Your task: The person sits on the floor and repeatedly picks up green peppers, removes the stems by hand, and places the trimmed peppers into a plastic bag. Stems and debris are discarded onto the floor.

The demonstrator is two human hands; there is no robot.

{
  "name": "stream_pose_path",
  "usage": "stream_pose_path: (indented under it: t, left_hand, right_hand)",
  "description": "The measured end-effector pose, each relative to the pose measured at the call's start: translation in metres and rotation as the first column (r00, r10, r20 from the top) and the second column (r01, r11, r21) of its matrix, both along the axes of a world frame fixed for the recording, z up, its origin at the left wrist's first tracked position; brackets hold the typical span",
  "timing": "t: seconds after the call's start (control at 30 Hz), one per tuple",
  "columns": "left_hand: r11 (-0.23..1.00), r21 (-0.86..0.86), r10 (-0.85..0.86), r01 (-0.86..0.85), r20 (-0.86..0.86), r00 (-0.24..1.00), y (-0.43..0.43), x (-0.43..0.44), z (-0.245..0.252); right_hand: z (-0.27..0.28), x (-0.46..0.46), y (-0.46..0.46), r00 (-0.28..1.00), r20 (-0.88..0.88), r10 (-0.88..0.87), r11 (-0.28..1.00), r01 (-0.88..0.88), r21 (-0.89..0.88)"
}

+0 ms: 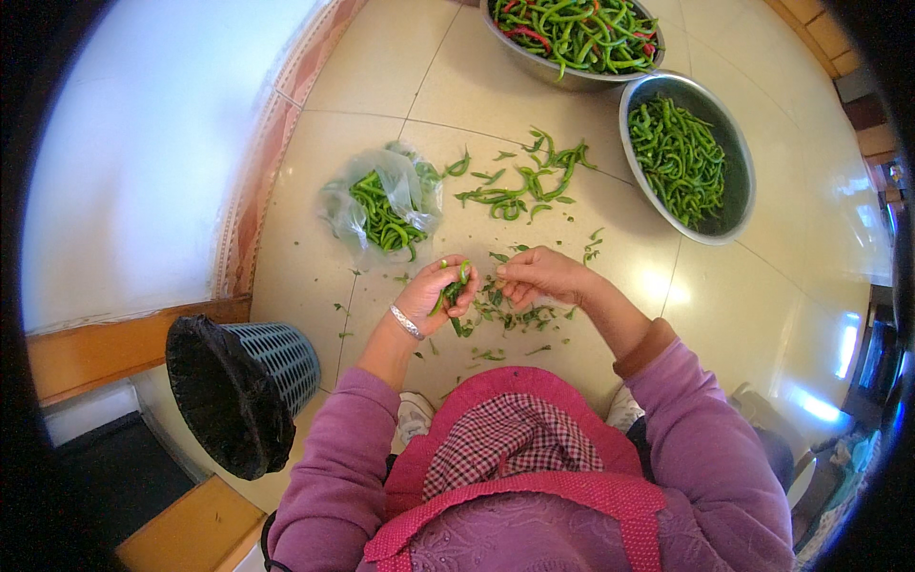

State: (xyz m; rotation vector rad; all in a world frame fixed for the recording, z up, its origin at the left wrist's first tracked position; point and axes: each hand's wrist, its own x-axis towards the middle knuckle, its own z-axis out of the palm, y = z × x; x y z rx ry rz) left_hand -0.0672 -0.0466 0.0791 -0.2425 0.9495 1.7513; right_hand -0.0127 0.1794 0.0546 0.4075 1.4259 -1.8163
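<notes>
Several green chili peppers (452,292) are held in my left hand (432,292), which wears a silver bracelet (407,322). To its right, my right hand (543,275) has thumb and forefinger brought together and the other fingers curled; whether a small scrap is pinched there cannot be made out. Beneath both hands, green stem and leaf scraps (518,314) are scattered on the tiled floor. Beyond my left hand sits a clear plastic bag (400,189), open and filled with green chilies (379,214). Loose chilies (543,179) lie on the tiles to the right of the bag.
A metal basin (743,171) of green chilies stands at the right, touching or close by a larger basin (529,68) of green and red chilies. A blue lattice bin (286,357) with a black liner (214,400) is at my left. A white wall (157,143) bounds the left side.
</notes>
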Motion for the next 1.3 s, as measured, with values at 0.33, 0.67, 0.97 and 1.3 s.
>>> stream_pose_path:
  t: [0.33, 0.67, 0.97, 1.3]
  left_hand:
    - [0.975, -0.097, 0.207, -0.202, 0.042, 0.977, 0.001, 0.005, -0.009]
    - [0.910, -0.359, 0.178, -0.208, -0.115, 0.977, 0.016, 0.022, -0.008]
    - [0.887, -0.357, 0.160, -0.292, -0.354, 0.921, 0.022, 0.015, -0.001]
    - [0.934, -0.147, 0.305, -0.327, -0.155, 0.940, 0.005, 0.015, 0.000]
  right_hand:
    - [-0.049, -0.048, 0.004, 0.677, -0.529, 0.512, 0.254, 0.469, 0.846]
    - [-0.035, -0.017, -0.006, 0.859, -0.501, 0.102, 0.745, 0.268, 0.611]
    - [0.002, 0.007, -0.050, 0.908, -0.284, -0.309, 0.951, 0.289, -0.110]
    - [0.025, 0.005, -0.053, 0.883, -0.134, -0.450, 0.887, 0.423, -0.187]
